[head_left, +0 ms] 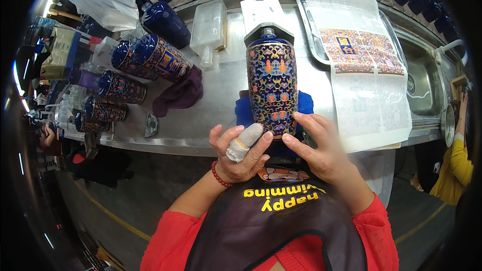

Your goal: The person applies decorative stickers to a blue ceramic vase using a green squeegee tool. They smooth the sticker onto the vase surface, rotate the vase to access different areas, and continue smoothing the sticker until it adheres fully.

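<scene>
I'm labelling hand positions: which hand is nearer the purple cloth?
Left. In the picture, the left hand is below and right of the purple cloth; the right hand lies farther right.

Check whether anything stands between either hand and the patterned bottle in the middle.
Nothing visible does: the left hand and right hand both reach the patterned bottle's lower end with bare thumbs. One left finger wears a pale cloth cover; whether that touches the bottle is unclear.

The shiny silver metal table (221, 115) is bright, with pale glare on top. Far left of it, thin white lights (17, 78) glow. The dark grey floor (148, 188) below it looks dim. Edges bend and go black; the bare right hand (321, 148) has a smudgy side.
</scene>
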Demonstrator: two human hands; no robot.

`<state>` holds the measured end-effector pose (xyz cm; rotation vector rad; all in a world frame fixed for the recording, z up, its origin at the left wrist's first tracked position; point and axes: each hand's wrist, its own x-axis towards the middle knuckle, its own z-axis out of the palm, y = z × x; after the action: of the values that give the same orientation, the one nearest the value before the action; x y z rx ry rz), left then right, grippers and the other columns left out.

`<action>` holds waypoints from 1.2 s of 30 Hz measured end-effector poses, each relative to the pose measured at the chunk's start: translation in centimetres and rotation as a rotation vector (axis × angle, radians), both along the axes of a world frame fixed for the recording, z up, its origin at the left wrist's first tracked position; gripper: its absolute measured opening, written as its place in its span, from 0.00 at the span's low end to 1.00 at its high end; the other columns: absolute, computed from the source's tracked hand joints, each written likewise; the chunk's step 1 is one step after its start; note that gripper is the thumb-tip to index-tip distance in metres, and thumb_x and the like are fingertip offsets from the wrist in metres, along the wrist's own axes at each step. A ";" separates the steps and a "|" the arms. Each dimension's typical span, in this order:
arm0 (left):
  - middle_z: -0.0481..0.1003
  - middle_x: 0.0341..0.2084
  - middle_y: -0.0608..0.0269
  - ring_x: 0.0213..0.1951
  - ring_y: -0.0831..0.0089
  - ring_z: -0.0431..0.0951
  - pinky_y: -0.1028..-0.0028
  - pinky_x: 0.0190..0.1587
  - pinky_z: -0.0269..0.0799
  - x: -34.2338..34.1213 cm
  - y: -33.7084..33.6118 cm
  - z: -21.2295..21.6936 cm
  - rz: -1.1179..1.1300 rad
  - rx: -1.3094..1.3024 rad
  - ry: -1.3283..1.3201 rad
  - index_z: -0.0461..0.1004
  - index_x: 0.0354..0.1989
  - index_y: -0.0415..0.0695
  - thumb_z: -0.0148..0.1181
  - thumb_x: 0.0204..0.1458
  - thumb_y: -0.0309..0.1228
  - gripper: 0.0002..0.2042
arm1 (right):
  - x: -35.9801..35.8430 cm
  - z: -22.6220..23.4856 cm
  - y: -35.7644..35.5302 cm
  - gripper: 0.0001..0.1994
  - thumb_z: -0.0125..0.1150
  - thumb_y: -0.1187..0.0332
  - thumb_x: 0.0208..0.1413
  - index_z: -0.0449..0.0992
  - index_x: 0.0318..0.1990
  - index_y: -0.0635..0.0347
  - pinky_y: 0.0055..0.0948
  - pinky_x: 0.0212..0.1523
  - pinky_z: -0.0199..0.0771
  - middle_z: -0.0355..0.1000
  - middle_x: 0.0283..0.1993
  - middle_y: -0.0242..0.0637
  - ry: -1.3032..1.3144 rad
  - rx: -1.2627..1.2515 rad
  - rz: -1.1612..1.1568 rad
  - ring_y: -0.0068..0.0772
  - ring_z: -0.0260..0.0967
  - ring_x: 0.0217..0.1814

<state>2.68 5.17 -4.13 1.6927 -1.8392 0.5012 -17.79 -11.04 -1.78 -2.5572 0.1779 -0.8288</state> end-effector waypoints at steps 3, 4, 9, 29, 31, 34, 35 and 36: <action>0.77 0.55 0.69 0.59 0.64 0.63 0.49 0.69 0.48 0.0 0.0 0.0 -0.002 -0.003 0.002 0.82 0.56 0.54 0.57 0.63 0.47 0.19 | 0.2 0.0 0.0 0.32 0.73 0.64 0.41 0.78 0.61 0.47 0.45 0.54 0.69 0.64 0.69 0.47 -0.008 0.008 -0.003 0.49 0.68 0.61; 0.77 0.55 0.69 0.59 0.64 0.63 0.49 0.69 0.48 0.0 -0.1 0.0 -0.002 -0.005 0.002 0.82 0.56 0.54 0.56 0.64 0.47 0.19 | 0.2 0.1 0.0 0.32 0.73 0.64 0.42 0.78 0.60 0.46 0.45 0.54 0.69 0.65 0.69 0.47 -0.010 0.003 -0.004 0.49 0.68 0.61; 0.77 0.55 0.69 0.59 0.64 0.64 0.49 0.69 0.48 0.0 -0.1 -0.1 0.000 -0.006 -0.003 0.82 0.56 0.54 0.56 0.64 0.47 0.19 | 0.1 0.6 0.3 0.27 0.70 0.67 0.46 0.79 0.59 0.46 0.46 0.56 0.69 0.65 0.68 0.48 0.022 -0.015 -0.012 0.51 0.68 0.61; 0.79 0.56 0.70 0.68 0.61 0.62 0.48 0.73 0.38 3.9 -4.7 3.2 -0.249 0.079 0.026 0.78 0.61 0.54 0.39 0.65 0.65 0.33 | 0.5 1.4 0.8 0.26 0.65 0.66 0.48 0.79 0.59 0.44 0.43 0.49 0.68 0.66 0.65 0.45 0.026 -0.075 -0.060 0.47 0.69 0.58; 0.80 0.54 0.68 0.68 0.60 0.63 0.49 0.73 0.37 5.4 -6.9 4.1 -0.277 0.083 0.000 0.78 0.62 0.53 0.38 0.66 0.64 0.34 | 0.5 1.4 0.8 0.25 0.64 0.66 0.49 0.79 0.58 0.43 0.42 0.48 0.68 0.66 0.64 0.45 0.022 -0.095 -0.067 0.46 0.69 0.57; 0.81 0.54 0.69 0.68 0.62 0.64 0.49 0.73 0.37 7.2 -9.8 5.2 -0.307 0.098 0.046 0.77 0.63 0.53 0.37 0.67 0.63 0.33 | 0.5 1.4 0.7 0.24 0.61 0.67 0.51 0.79 0.59 0.42 0.41 0.47 0.68 0.66 0.64 0.45 0.038 -0.107 -0.065 0.45 0.70 0.56; 0.81 0.54 0.69 0.67 0.62 0.65 0.49 0.73 0.37 7.7 -10.8 5.5 -0.312 0.096 0.040 0.76 0.64 0.53 0.37 0.67 0.62 0.33 | 0.5 1.4 0.6 0.25 0.61 0.67 0.51 0.79 0.59 0.42 0.41 0.46 0.68 0.66 0.63 0.44 0.042 -0.112 -0.064 0.44 0.70 0.56; 0.81 0.53 0.70 0.67 0.62 0.65 0.48 0.73 0.37 8.1 -11.6 5.7 -0.327 0.086 0.050 0.76 0.64 0.53 0.37 0.67 0.62 0.33 | 0.5 1.5 0.5 0.25 0.61 0.67 0.51 0.79 0.59 0.42 0.41 0.46 0.68 0.66 0.63 0.44 0.041 -0.108 -0.058 0.44 0.70 0.56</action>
<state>10.79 -6.42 1.58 1.4031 -2.0734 0.2445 -17.33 -10.51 -0.31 -2.6824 0.2273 -0.8293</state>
